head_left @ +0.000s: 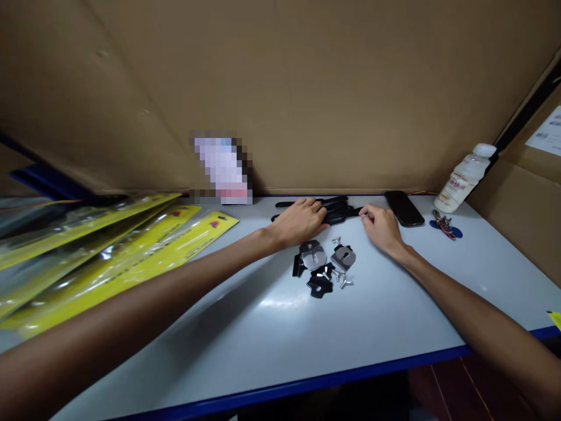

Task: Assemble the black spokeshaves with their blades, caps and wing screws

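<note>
Near the back edge of the table lies a pile of long black handle-like pieces (335, 215). My left hand (304, 221) rests over them with its fingers bent down around them; the fingertips are hidden. To their right, my right hand (382, 227) is closed in a pinch at the end of a black strip (354, 212) that reaches out of the pile. Just in front of my hands lie shiny metal plates (345, 257) with slots, black shaped plates (319, 286) and several silver wing screws (346, 282).
Yellow-edged clear packages (175, 251) overlap on the left. A blurred-out upright item (223, 169) leans on the cardboard wall (307, 105). To the right are a phone (404, 208), a white bottle (464, 180) and keys with blue tags (446, 225). A blue edge (307, 383) borders the table.
</note>
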### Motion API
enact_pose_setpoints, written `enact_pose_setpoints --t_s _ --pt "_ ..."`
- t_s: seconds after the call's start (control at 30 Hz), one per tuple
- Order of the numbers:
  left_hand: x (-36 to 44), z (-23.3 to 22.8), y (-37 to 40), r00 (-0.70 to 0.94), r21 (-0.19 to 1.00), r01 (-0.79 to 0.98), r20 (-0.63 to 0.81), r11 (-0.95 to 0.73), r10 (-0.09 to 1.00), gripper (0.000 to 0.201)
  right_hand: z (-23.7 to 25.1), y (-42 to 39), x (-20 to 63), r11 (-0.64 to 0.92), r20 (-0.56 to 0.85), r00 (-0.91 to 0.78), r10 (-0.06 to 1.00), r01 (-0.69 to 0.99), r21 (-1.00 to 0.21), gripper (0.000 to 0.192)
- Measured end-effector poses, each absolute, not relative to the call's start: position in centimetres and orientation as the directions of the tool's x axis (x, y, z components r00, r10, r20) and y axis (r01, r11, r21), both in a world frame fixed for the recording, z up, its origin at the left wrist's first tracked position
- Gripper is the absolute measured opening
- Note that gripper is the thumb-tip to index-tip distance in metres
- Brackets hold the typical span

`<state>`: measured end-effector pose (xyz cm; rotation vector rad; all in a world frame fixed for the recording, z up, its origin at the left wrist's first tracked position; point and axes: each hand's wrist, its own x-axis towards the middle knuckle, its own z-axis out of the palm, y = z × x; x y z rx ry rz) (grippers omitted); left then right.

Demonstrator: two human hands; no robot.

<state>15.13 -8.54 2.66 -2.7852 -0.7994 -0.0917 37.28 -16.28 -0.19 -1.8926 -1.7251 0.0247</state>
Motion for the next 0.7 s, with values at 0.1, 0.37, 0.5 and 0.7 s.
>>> enact_pose_setpoints --t_s 0.1,0.37,0.5,0.7 --pt "15.6 2.6 -8.0 0.844 -0.188 0.536 0.105 -0.823 0.525 0.032 -0.1 -16.3 37.3 0.005 0.365 0.176 0.914 0.895 -0.446 0.021" --pt "15.7 2.5 -9.2 0.792 -0.096 0.608 0.128 -0.788 0.596 0.019 -0.1 -15.9 37.3 0.019 0.406 0.221 0.887 0.861 -0.509 0.019" --pt "15.8 2.7 -10.4 0.778 -0.069 0.626 0.118 -0.776 0.617 0.017 0.2 -15.9 37.4 0.072 0.468 0.239 0.851 0.829 -0.555 0.018" --pt "13.1 4.5 -12.2 0.525 0.376 0.720 0.253 -0.583 0.813 0.034 2.1 -17.7 36.0 0.238 0.630 0.236 0.740 0.783 -0.574 0.020"
